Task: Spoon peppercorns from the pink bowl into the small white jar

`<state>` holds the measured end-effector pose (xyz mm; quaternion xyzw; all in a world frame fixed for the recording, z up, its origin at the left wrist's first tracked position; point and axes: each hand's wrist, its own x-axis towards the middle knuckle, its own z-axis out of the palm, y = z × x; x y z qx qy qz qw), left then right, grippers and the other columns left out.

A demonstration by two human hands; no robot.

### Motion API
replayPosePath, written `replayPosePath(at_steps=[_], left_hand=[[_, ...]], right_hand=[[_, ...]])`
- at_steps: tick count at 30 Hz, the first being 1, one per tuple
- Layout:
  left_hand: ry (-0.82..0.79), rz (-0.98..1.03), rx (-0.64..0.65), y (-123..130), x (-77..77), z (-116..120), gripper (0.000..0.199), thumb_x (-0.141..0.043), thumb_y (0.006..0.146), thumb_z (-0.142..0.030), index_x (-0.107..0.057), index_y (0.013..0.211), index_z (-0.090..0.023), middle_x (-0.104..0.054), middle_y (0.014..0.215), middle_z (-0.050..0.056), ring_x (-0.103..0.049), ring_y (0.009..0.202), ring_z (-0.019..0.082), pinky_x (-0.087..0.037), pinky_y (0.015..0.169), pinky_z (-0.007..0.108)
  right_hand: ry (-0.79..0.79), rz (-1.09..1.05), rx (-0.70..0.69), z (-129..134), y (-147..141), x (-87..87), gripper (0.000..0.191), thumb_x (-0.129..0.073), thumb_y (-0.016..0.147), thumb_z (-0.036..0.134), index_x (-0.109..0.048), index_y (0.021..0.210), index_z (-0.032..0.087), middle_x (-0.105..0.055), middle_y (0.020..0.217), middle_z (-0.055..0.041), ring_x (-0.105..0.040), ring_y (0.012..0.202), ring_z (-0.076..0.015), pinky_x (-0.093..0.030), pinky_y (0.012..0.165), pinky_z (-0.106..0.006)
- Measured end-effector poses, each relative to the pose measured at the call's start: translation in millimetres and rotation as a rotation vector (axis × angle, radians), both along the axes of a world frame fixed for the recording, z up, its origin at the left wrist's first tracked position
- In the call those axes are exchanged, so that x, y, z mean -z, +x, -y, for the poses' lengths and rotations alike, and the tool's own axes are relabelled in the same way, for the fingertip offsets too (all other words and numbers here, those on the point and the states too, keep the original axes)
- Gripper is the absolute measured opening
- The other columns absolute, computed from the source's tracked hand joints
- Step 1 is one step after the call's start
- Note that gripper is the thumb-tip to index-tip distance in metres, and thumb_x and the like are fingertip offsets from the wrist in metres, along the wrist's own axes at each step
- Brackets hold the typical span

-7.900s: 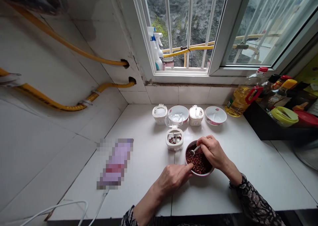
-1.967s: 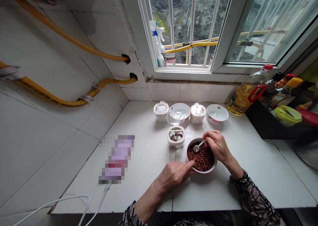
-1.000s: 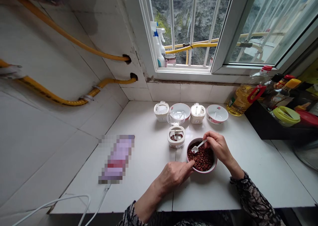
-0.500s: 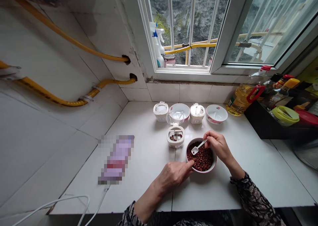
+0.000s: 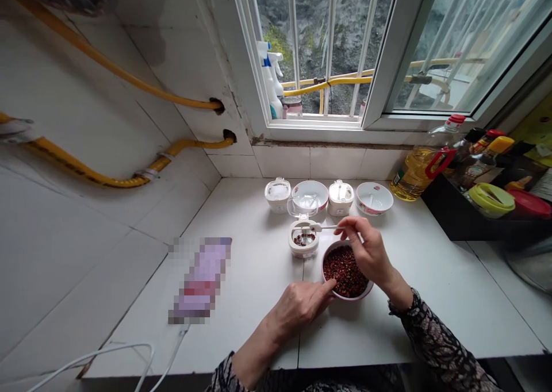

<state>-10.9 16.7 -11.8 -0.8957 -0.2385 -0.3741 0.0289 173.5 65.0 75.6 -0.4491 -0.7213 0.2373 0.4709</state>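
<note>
A pink-rimmed bowl (image 5: 367, 288) full of dark red peppercorns stands on the white counter. My left hand (image 5: 302, 303) rests against the bowl's left rim, fingers curled. My right hand (image 5: 366, 248) pinches a small white spoon (image 5: 321, 227), whose scoop end is over the open white seasoning jar (image 5: 303, 241). That jar has its clear lid flipped up and holds a few red peppercorns.
Two closed white jars (image 5: 277, 195) (image 5: 340, 198) and two white bowls (image 5: 309, 194) (image 5: 374, 198) line the wall under the window. An oil bottle (image 5: 420, 168) and sauce bottles stand at right on a dark tray (image 5: 452, 219). A blurred purple item (image 5: 200, 280) and white cable (image 5: 107, 357) lie left.
My right hand lifted the spoon out of the peppercorn bowl and carried it left, over the open jar. My left hand stayed at the bowl's rim.
</note>
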Motion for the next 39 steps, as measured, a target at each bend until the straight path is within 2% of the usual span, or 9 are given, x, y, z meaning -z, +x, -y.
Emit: replayPosePath(at_steps=[4,6,9,12,16,19,23,32,39], left_hand=[[0.029,0.003,-0.013,1,-2.1,0,0.024,-0.037,0.104,-0.02,-0.05,0.119,-0.007,-0.059,0.061,-0.001,-0.057,0.046,0.012,-0.046,0.042,0.021],[0.019,-0.011,-0.018,1,-2.7,1,0.023,-0.037,0.104,-0.02,-0.051,0.118,-0.007,-0.06,0.062,-0.001,-0.056,0.047,0.012,-0.046,0.042,0.021],[-0.019,-0.021,-0.011,-1,-2.2,2,0.024,-0.038,0.104,-0.02,-0.05,0.119,-0.007,-0.06,0.065,0.0,-0.057,0.049,0.012,-0.049,0.045,0.021],[-0.034,-0.017,0.004,-1,-0.9,2,0.025,-0.038,0.103,-0.02,-0.05,0.121,-0.007,-0.059,0.064,-0.001,-0.056,0.049,0.011,-0.048,0.045,0.021],[-0.018,-0.018,0.001,-1,-0.8,1,0.023,-0.039,0.103,-0.019,-0.051,0.119,-0.006,-0.06,0.063,-0.001,-0.055,0.047,0.011,-0.047,0.044,0.02],[-0.001,-0.005,-0.002,-1,-2.1,1,0.022,-0.039,0.103,-0.018,-0.051,0.118,-0.006,-0.062,0.065,0.0,-0.057,0.049,0.011,-0.048,0.044,0.021],[-0.004,-0.006,-0.004,-1,-3.1,1,0.022,-0.039,0.103,-0.019,-0.05,0.118,-0.007,-0.062,0.065,-0.001,-0.058,0.049,0.011,-0.049,0.045,0.02],[-0.017,-0.014,0.0,-1,-2.4,1,0.023,-0.037,0.104,-0.02,-0.051,0.118,-0.007,-0.06,0.063,-0.001,-0.057,0.047,0.01,-0.047,0.042,0.021],[-0.014,-0.016,-0.007,-1,-6.0,1,0.023,-0.036,0.105,-0.02,-0.051,0.118,-0.008,-0.061,0.063,-0.002,-0.057,0.047,0.01,-0.046,0.043,0.021]], right_hand=[[0.236,0.278,-0.153,2,-8,-1.2,0.023,-0.04,0.092,0.012,-0.061,0.092,0.021,-0.071,0.079,-0.0033,-0.059,0.068,-0.0175,-0.042,0.09,-0.042],[0.248,0.257,-0.108,2,0,-3.0,0.022,-0.04,0.093,0.013,-0.061,0.093,0.022,-0.071,0.078,-0.0025,-0.06,0.068,-0.0178,-0.041,0.09,-0.041],[0.181,0.237,0.012,3,17,-5.3,0.021,-0.041,0.092,0.017,-0.06,0.087,0.023,-0.067,0.069,-0.0009,-0.06,0.068,-0.0196,-0.042,0.084,-0.039],[0.114,0.344,-0.015,3,28,0.3,0.021,-0.041,0.088,0.015,-0.058,0.079,0.023,-0.064,0.064,0.0004,-0.056,0.062,-0.0181,-0.041,0.084,-0.039],[0.019,0.401,-0.094,4,26,17.8,0.022,-0.042,0.083,0.01,-0.059,0.076,0.022,-0.066,0.068,-0.0003,-0.055,0.065,-0.0178,-0.041,0.086,-0.039],[-0.056,0.342,-0.032,3,24,24.8,0.022,-0.042,0.084,0.011,-0.059,0.076,0.023,-0.067,0.067,-0.001,-0.057,0.073,-0.0206,-0.042,0.084,-0.037],[-0.098,0.279,0.059,2,31,22.3,0.023,-0.042,0.084,0.013,-0.061,0.074,0.023,-0.065,0.059,-0.0001,-0.057,0.075,-0.0223,-0.042,0.081,-0.036],[-0.112,0.285,0.093,4,34,24.0,0.023,-0.042,0.083,0.016,-0.061,0.073,0.023,-0.064,0.059,-0.0007,-0.057,0.08,-0.0235,-0.041,0.08,-0.036],[-0.171,0.192,0.082,3,33,23.9,0.022,-0.041,0.083,0.017,-0.06,0.072,0.023,-0.062,0.052,0.0026,-0.057,0.065,-0.0198,-0.041,0.079,-0.035]])
